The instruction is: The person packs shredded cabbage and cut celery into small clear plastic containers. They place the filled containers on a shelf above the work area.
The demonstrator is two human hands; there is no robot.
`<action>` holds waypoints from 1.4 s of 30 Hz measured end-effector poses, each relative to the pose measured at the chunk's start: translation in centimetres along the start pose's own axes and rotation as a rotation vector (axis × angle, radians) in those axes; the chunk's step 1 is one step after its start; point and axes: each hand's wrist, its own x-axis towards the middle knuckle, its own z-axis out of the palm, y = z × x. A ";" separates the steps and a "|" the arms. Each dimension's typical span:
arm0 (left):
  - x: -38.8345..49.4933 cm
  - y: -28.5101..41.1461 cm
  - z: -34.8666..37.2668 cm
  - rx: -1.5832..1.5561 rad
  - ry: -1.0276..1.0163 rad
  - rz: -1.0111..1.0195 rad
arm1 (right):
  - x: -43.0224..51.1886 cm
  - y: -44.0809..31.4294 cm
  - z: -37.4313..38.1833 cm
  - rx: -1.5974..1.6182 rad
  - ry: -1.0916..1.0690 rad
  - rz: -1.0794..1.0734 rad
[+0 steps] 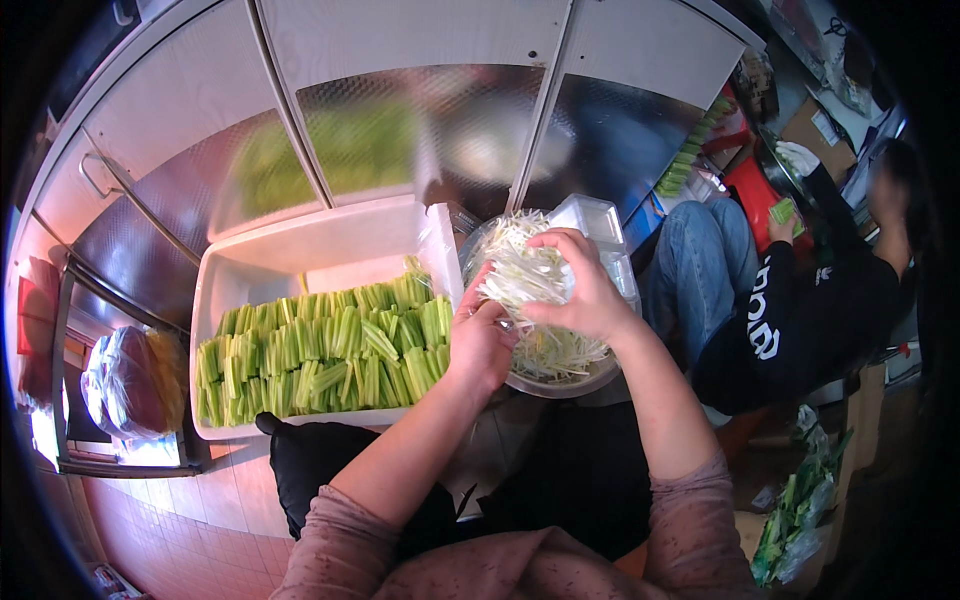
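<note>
My left hand [480,341] supports a bunch of pale white-green vegetable shreds [521,281] from the left. A glint of clear plastic, apparently the edge of a container [508,325], shows at its palm. My right hand [585,285] curves around the right side of the bunch, thumb and fingers apart at its two ends. How firmly it grips cannot be seen. Beneath both hands is a round metal bowl [559,388] with more shreds [559,352] in it. To the left, a white plastic tub [322,259] holds rows of cut green celery-like stalks [322,349].
Clear plastic containers [592,221] stand at the bowl's far right side. Cabinet doors [412,34] rise behind the tub. At right sits another person [810,322], holding a small pack of green stalks [784,214]. Leafy greens in plastic [799,502] lie at lower right.
</note>
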 end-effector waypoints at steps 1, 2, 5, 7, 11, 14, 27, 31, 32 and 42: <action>0.0 -0.1 0.1 0.005 0.015 -0.002 | -0.1 -0.2 0.5 0.002 -0.005 0.006; 0.0 -0.2 0.2 0.000 0.035 -0.009 | -0.3 -0.3 1.1 -0.014 -0.033 0.024; -0.5 -0.3 0.4 0.042 0.057 -0.016 | -0.6 -0.2 2.2 -0.154 -0.189 0.131; -0.8 -0.2 0.7 0.048 0.072 -0.062 | -0.8 0.3 2.4 -0.065 -0.160 0.183; -0.8 0.1 1.3 0.097 0.142 -0.138 | -0.9 1.9 1.8 0.106 -0.204 0.132; -0.7 0.0 1.3 0.123 0.156 -0.206 | -0.7 2.8 0.4 0.248 -0.347 0.225; -1.1 -3.6 -1.8 -0.141 -0.136 -0.140 | 7.9 -10.5 15.4 -0.206 -0.566 -0.794; 0.3 -4.2 -1.9 -0.505 -0.120 -0.453 | 7.7 -12.7 22.1 -0.419 -0.696 -0.886; 0.2 -4.5 -2.0 -0.533 -0.114 -0.447 | 7.8 -12.7 22.8 -0.468 -0.772 -0.885; 0.0 -4.9 -0.2 -0.512 -0.174 -0.442 | 10.6 -13.9 22.9 -0.261 -0.871 -1.221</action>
